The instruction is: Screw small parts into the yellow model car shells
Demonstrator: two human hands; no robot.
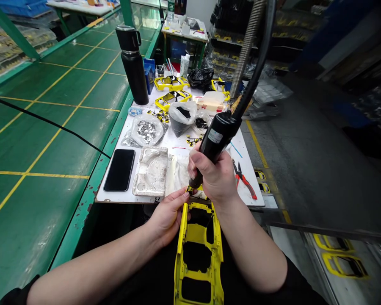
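Note:
My right hand [218,176] is wrapped round a black electric screwdriver [214,134], tilted with its nose down and its cable running up. The nose points at the far end of a long yellow plastic frame [197,234] with several large openings. That frame lies over my lap and reaches toward the table edge. My left hand [169,215] grips the frame's far left corner, thumb and finger pinched close beside the screwdriver's nose. The tip itself and whatever it touches are hidden.
On the white table [106,198] are a phone [119,170], a plaster-like block [151,171], a bag of small metal pieces [147,132], bags of black parts [182,115], red-handled pliers [244,180], yellow frames [173,98] and a black bottle [133,70]. A green conveyor [51,144] runs along the left.

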